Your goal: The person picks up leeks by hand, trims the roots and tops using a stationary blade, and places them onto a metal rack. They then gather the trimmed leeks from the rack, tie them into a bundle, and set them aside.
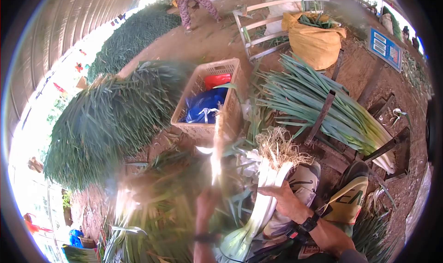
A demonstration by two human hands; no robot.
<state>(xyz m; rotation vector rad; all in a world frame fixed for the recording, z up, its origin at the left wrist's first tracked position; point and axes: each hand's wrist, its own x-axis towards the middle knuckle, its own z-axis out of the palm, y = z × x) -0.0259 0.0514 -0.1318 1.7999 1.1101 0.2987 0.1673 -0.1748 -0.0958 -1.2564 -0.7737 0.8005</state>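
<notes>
My right hand (281, 198) is closed round the white stalks of a bunch of leeks (266, 184), whose tangled roots (278, 147) point up and away from me. To its left, my left hand (207, 200) is smeared by motion and glare. A single leek (218, 147) stands upright just above it, roots at the top, its lower end lost in the blur near the fingers. Loose leeks (157, 221) lie below and left of my left hand. On the right, a thick bundle of leeks (323, 106) rests in a rusty metal frame (320, 117).
A tan plastic crate (235, 85) holds blue and red bags. Large leek piles (115, 120) rise at the left. Behind are a yellow sack (316, 44), a pale slatted frame (263, 39), a blue sign (385, 49) and a person's legs (196, 4).
</notes>
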